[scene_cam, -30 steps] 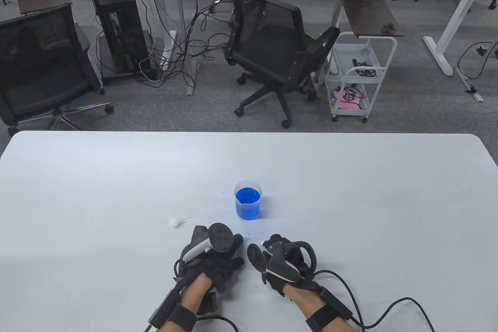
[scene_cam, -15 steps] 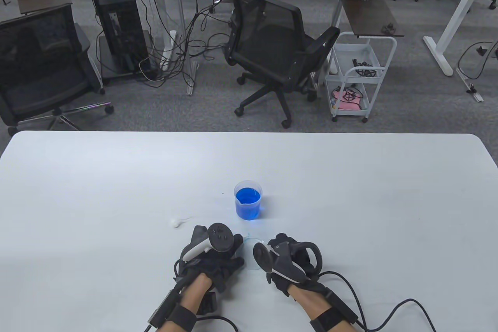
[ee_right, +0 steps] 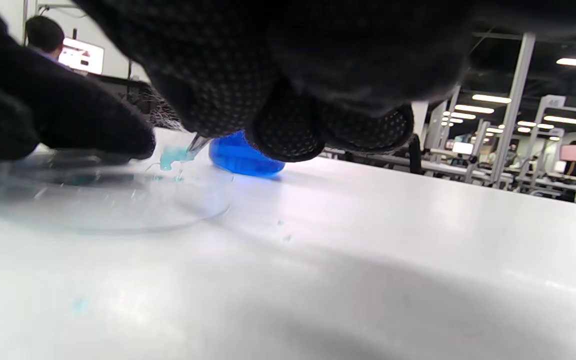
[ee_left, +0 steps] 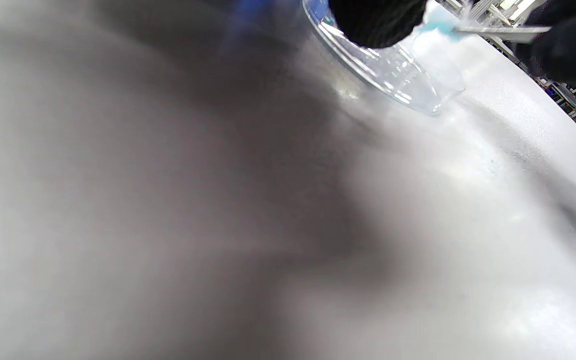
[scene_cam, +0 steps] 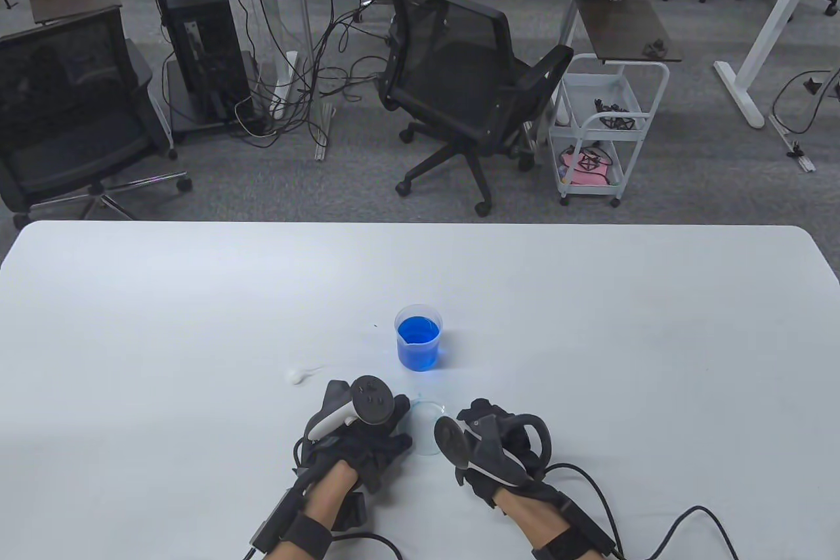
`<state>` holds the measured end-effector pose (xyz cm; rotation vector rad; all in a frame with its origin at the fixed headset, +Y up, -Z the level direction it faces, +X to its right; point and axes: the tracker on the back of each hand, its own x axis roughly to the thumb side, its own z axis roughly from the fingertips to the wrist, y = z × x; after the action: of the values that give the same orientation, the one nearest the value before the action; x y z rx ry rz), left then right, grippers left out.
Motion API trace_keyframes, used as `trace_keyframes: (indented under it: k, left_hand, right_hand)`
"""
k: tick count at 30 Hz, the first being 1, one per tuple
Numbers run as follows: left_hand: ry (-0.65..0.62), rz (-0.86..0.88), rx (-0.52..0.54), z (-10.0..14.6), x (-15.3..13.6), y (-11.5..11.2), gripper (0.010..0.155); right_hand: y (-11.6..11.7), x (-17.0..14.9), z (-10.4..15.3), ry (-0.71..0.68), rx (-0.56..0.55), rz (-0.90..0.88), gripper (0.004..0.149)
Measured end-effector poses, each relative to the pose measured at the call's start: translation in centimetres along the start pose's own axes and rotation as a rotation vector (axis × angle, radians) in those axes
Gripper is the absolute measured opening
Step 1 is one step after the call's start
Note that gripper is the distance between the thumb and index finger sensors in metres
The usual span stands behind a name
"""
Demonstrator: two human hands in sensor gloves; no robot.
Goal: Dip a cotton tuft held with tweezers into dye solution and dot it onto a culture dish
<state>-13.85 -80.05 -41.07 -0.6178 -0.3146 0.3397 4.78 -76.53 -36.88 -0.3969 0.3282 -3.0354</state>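
A clear culture dish point(scene_cam: 425, 430) lies on the white table between my hands. My left hand point(scene_cam: 398, 421) holds its left rim; a fingertip point(ee_left: 375, 22) rests on the dish point(ee_left: 398, 75). My right hand point(scene_cam: 459, 423) grips metal tweezers point(ee_left: 505, 33) that pinch a blue-stained cotton tuft point(ee_right: 173, 156) just over the dish point(ee_right: 103, 200), at its far side. The tuft also shows in the left wrist view point(ee_left: 435, 27). A beaker of blue dye point(scene_cam: 418, 340) stands just beyond the dish.
A loose white cotton tuft point(scene_cam: 298, 375) lies on the table left of the beaker. Small blue droplets point(ee_right: 280, 223) mark the table beside the dish. Glove cables point(scene_cam: 656, 520) trail from my right wrist toward the table's front edge.
My right hand has drawn back to the right and toward me, uncovering more of the dish. My left hand, the beaker and the loose tuft have not moved.
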Motion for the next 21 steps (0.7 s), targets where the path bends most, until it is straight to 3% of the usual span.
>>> trace_keyframes:
  k: [6, 14, 21]
  left_hand:
    - [0.000, 0.000, 0.000, 0.0, -0.1, 0.0, 0.070]
    - [-0.001, 0.001, 0.000, 0.0, -0.1, 0.0, 0.070]
    - [0.000, 0.001, 0.000, 0.1, -0.1, 0.1, 0.070]
  right_hand:
    - [1.1, 0.6, -0.2, -0.025, 0.037, 0.024, 0.042]
    - [-1.0, 0.2, 0.5, -0.009, -0.023, -0.029, 0.041]
    - [0.9, 1.1, 0.6, -0.040, 0.049, 0.006, 0.042]
